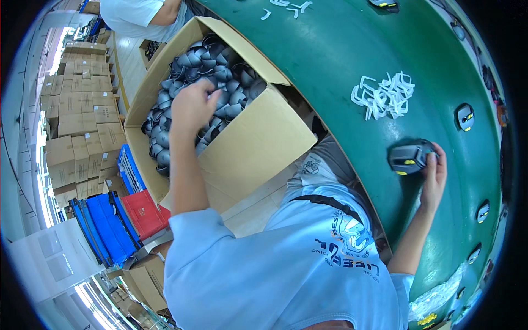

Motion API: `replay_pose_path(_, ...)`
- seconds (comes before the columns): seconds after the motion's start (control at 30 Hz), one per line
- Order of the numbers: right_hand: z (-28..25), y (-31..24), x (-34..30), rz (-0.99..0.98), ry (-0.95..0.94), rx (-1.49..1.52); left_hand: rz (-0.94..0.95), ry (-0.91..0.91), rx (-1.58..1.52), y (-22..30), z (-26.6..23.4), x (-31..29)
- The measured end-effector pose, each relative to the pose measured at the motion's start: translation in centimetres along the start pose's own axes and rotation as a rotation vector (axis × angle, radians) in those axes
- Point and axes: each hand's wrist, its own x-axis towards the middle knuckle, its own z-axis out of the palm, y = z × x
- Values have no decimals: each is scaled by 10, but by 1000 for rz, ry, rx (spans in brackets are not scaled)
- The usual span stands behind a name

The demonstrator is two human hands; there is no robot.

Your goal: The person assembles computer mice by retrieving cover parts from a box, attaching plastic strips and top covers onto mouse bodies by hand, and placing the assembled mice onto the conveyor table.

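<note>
My left hand [192,107] reaches over the open cardboard box [258,154] on the left, just above a heap of dark grey curved plastic shells [217,71]. Its thumb stands apart from the curled fingers, and no shell shows clearly in its grasp; the fingertips are partly hidden. On the green table at right, my right hand [434,179] grips the right end of a black and grey plastic housing with yellow parts [408,158], thumb and fingers at its edge.
White plastic clips [385,96] lie piled on the green table [330,66]. Similar black and yellow units [465,116] stand along its far side. A clear plastic bag [440,294] lies at lower right. Another person [146,19] is beyond the box. Stacked cartons [82,110] line the left.
</note>
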Motion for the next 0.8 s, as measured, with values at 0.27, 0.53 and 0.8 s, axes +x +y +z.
replay_pose_path(0.27,-51,-2,-2,-224,289,-463,226,-316,-180,-89,44,6)
replay_pose_path(0.53,16,-37,-52,-271,85,-34,-34,-289,-1375,40,-17,-15)
replay_pose_path(0.8,91,-69,-54,-175,-287,266,688,-1128,-1472,230,45,-26)
